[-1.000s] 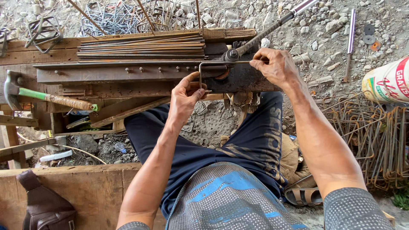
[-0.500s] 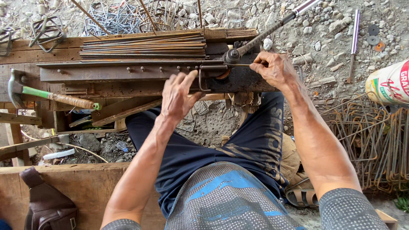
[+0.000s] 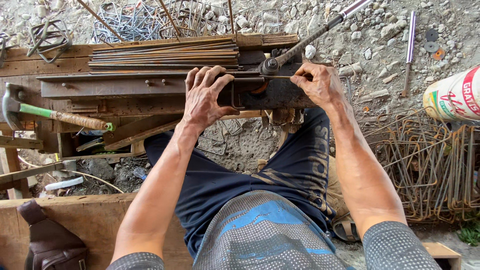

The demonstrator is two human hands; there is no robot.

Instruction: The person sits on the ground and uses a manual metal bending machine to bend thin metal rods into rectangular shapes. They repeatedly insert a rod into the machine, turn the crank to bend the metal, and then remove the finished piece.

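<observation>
Centrally, one thin steel rod lies across a dark metal bending block on a wooden bench. Its long axis runs left to right across the view; both ends are hidden by the hands. The left hand lies spread over the block's left side, fingers pointing away from the person, pressing down where the rod enters. The right hand is closed around the rod's right end, fingers curled over it. One long bending lever pivots from a bolt on the block between the hands and slants up to the right, ending in a pale pipe handle.

Just behind the block, one bundle of straight rusty rods lies on the bench, too many to count, all parallel to the held rod. One angle iron rail runs along the bench to the left. One hammer with a green and tan handle rests at the left, head pointing left.

On the gravel beyond lie piles of bent wire stirrups, and a further stack of stirrups sits to the right of the person's leg. One white bucket lies at the right edge. One brown leather pouch sits at the lower left. One sandalled foot shows near the right knee.
</observation>
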